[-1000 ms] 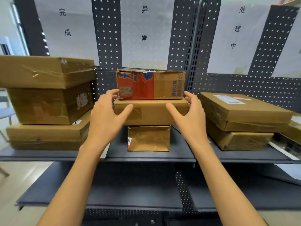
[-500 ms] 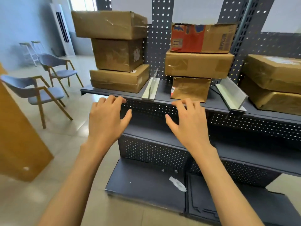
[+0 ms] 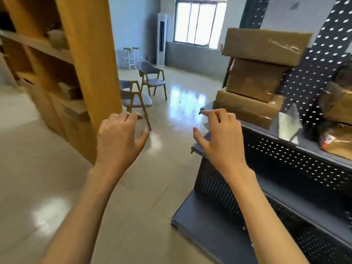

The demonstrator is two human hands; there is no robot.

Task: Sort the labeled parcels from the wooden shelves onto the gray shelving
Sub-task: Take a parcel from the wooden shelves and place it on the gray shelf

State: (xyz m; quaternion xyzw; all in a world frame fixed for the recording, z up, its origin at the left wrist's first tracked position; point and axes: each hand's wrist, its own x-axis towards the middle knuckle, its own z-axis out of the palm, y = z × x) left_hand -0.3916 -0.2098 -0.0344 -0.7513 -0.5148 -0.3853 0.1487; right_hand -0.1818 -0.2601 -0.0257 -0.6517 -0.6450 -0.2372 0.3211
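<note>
Both hands hold nothing: the left hand (image 3: 119,139) hangs over the floor (image 3: 38,168) with fingers loosely curled and thumb out, and the right hand (image 3: 219,138) does the same in front of the left end of the gray shelving (image 3: 285,155), touching neither shelf nor box. No writing can be read now; a small white label with red marks shows on the corner of the bottom box in the stack of three parcels (image 3: 255,77) on the gray shelving's upper tier, too small to make out, and another red-and-white tag sits on a blurred parcel (image 3: 337,141) at the right edge. Against the frames before, the view has swung left: the red printed box and the wall sheets of Chinese characters are out of sight, the hands have come off the middle stack, and the wooden shelves (image 3: 57,73) now fill the left, with blurred parcels inside. Two chairs (image 3: 144,88) stand beyond, before a window (image 3: 200,18).
</note>
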